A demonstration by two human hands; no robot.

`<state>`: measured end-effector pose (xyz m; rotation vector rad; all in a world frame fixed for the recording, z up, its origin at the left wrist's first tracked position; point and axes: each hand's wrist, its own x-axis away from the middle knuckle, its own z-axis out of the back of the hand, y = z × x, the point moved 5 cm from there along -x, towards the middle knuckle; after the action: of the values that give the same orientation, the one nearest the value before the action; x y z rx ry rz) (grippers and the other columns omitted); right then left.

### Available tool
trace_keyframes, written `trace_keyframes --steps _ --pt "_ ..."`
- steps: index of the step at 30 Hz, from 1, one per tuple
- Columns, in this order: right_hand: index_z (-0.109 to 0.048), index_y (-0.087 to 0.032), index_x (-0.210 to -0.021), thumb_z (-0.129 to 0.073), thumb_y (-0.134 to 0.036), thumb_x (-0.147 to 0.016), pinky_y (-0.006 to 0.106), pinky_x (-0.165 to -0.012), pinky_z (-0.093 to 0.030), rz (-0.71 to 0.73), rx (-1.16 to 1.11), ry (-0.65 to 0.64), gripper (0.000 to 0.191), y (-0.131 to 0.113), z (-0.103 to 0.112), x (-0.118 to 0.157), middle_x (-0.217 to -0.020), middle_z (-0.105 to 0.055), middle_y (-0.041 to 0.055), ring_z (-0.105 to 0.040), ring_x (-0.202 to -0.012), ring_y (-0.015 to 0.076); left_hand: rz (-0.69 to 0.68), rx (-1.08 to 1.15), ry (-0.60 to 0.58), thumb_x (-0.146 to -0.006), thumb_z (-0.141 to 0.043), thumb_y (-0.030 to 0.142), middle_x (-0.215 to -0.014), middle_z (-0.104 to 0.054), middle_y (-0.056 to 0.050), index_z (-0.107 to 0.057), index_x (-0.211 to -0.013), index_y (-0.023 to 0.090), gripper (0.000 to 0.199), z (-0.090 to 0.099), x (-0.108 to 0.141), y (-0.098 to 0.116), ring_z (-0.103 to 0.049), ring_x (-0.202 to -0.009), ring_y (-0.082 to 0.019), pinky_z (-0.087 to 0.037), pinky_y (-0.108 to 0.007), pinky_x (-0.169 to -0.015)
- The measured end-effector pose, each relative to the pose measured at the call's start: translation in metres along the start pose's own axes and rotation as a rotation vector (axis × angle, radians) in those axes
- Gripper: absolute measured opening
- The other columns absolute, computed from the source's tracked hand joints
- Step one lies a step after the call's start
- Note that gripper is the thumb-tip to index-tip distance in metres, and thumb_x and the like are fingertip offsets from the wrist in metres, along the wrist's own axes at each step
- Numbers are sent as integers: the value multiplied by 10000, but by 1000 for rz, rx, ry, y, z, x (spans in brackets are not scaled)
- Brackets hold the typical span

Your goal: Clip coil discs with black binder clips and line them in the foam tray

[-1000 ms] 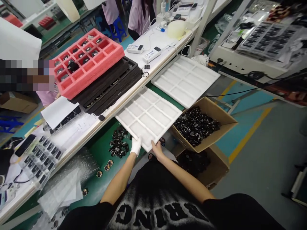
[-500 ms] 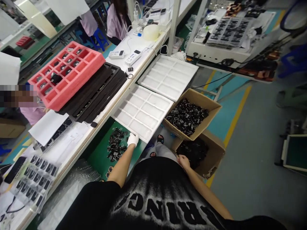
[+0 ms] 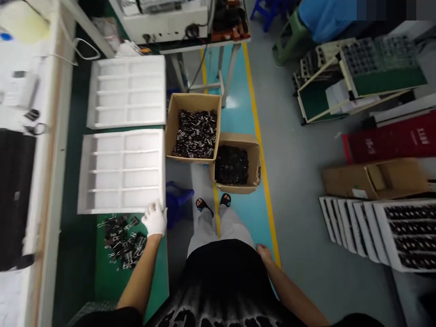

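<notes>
The person wears a black short-sleeved top with pale printed markings, light grey trousers and black open-toed sandals. The left hand point(image 3: 155, 219) is covered by a white glove; the right hand point(image 3: 263, 251) is bare. Both forearms are uncovered.

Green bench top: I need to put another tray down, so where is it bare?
Bare green bench top lies nearer than the black clip pile. Beyond, two white foam trays fill it; the gloved left hand touches the nearer tray.
</notes>
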<state>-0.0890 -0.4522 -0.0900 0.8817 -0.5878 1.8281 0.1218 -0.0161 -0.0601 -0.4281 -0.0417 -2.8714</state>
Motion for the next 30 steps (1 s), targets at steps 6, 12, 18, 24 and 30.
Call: trace_keyframes --steps 6,12,18,24,30 --pt "-626 -189 -1304 -647 -367 -1013 450 -930 -591 212 358 -102 341 -42 -5 -130 -1317 -639 106 -668 -1102 240 -298 -19 -73 -1020 -437 415 -1510 -486 -271 -474 -1505 82 589 -42 2 105 -374 -1463 -427 -329 -593 -1128" --pt "-594 -190 -1364 -660 -371 -1002 513 -1000 -553 657 623 -133 409 -143 -60 -307 -1405 -589 120 -627 -1203 281 -758 -44 -388 -969 -629 391 -1420 -598 -162 -598 -1384 183 465 -237 -19 323 -567 -1296 -306 -469 -496 -1075" --pt "-653 -159 -1245 -672 -364 -999 446 -913 -595 936 849 -189 320 -160 -111 -428 -1230 -680 93 -689 -1059 234 -923 -173 -525 -979 -653 384 -1119 -706 -86 -671 -1157 127 313 -416 -58 422 -693 -990 -198 -596 -411 -888" --pt "-761 -112 -989 -598 -55 -865 406 -820 -579 1096 891 -80 212 -134 -138 -443 -955 -776 171 -761 -952 330 -1063 -144 -431 -945 -593 275 -886 -762 -130 -736 -946 137 199 -458 -50 407 -750 -858 -302 -557 -423 -756" --pt "-756 -84 -1094 -640 -96 -837 402 -853 -565 1067 903 -124 282 -135 -144 -419 -1038 -778 203 -756 -1006 359 -1122 -106 -443 -928 -571 232 -769 -748 -179 -771 -857 124 238 -419 -37 381 -744 -771 -352 -505 -435 -686"
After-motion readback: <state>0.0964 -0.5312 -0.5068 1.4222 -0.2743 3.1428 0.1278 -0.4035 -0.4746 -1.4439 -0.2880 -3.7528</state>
